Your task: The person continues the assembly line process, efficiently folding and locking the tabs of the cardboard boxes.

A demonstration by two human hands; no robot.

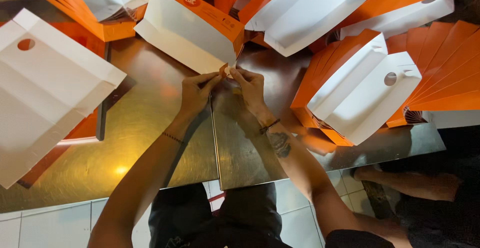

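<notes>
- An orange and white paper bag [192, 33] lies flat on the metal table [150, 143], at the middle of its far side, with its near corner pointing at the person.
- The left hand [194, 94] pinches that corner from the left, fingertips closed on the paper.
- The right hand [250, 88] pinches the same corner from the right, fingertips closed on it too; the two hands nearly touch.
- A large white bag [45, 93] lies at the left edge of the table, well apart from the hands.
- A stack of folded bags [360, 88] sits to the right, near the right forearm.
- More bags [310, 8] crowd the far edge.
</notes>
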